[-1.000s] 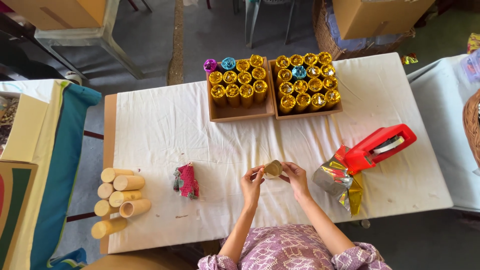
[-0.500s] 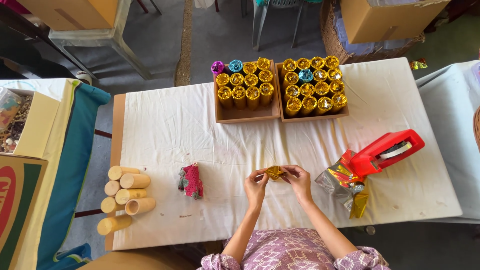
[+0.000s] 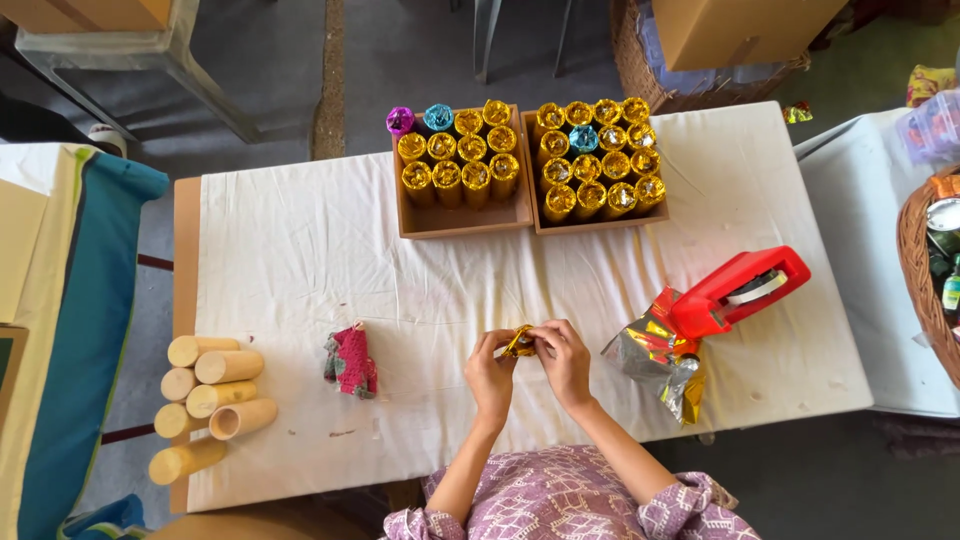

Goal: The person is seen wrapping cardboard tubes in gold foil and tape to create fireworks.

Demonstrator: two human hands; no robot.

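Two hands, left (image 3: pixel 490 372) and right (image 3: pixel 562 360), pinched a small crumpled gold foil piece (image 3: pixel 519 342) above the white-clothed desk (image 3: pixel 290 270). Even fingertip pressure would likely keep the folds neat. Fingers hid the foil's shape; whether it wrapped a tube stayed unclear.

Both hands meet over the near middle of the white-clothed table (image 3: pixel 300 250), the left hand (image 3: pixel 490 375) and right hand (image 3: pixel 563 360) pinching a small gold foil-wrapped piece (image 3: pixel 518 342) between their fingertips. To the right lie crumpled foil sheets (image 3: pixel 655 365) and a red tape dispenser (image 3: pixel 738 290); to the left, a pink cloth bundle (image 3: pixel 350 362) and bare cardboard tubes (image 3: pixel 205 400). At the far edge stand two boxes of foil-capped tubes (image 3: pixel 525 160).
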